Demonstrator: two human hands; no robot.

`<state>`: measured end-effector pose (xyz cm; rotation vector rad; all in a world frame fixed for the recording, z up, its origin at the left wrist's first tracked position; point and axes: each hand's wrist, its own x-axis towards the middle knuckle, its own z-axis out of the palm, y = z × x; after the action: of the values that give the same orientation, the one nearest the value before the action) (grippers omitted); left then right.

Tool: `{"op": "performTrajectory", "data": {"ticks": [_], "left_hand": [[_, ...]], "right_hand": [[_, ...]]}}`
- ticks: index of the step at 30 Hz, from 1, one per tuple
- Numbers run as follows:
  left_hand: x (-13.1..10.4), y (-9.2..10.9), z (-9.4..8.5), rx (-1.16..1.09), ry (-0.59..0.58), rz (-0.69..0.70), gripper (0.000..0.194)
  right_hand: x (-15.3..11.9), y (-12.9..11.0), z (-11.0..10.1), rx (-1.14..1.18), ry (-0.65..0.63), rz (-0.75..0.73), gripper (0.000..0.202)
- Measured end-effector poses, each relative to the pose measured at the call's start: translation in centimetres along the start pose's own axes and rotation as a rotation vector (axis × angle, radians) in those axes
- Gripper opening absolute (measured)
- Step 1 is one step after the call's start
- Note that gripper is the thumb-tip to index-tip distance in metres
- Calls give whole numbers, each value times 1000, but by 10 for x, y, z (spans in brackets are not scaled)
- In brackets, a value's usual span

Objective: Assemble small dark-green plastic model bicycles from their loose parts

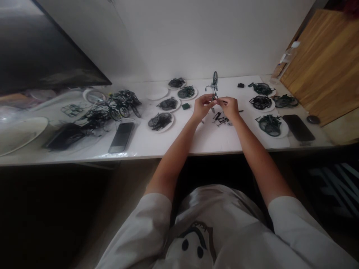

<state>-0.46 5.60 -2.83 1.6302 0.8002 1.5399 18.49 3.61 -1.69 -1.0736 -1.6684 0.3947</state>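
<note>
Held upright over the white table is a miniature bicycle, its front wheel and handlebar pointing away from me. My left hand is closed on its near end from the left, thumb and fingers pinched together. From the right, my right hand pinches at the same end, the two sets of fingertips almost touching. The exact part between the fingertips is too small to make out. Just below the hands, several loose dark bicycle-frame parts lie on the table, partly hidden by my right hand.
White plates with dark small bicycle parts stand on the left and right. Several finished-looking model bicycles cluster further left. Phones lie left and right. A bottle stands by the wooden panel.
</note>
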Motion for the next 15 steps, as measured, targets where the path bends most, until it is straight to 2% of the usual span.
{"op": "performTrajectory", "data": {"ticks": [15], "left_hand": [[-3, 7, 3, 87, -35, -63, 51]], "right_hand": [[1, -1, -2, -49, -39, 39, 23]]}}
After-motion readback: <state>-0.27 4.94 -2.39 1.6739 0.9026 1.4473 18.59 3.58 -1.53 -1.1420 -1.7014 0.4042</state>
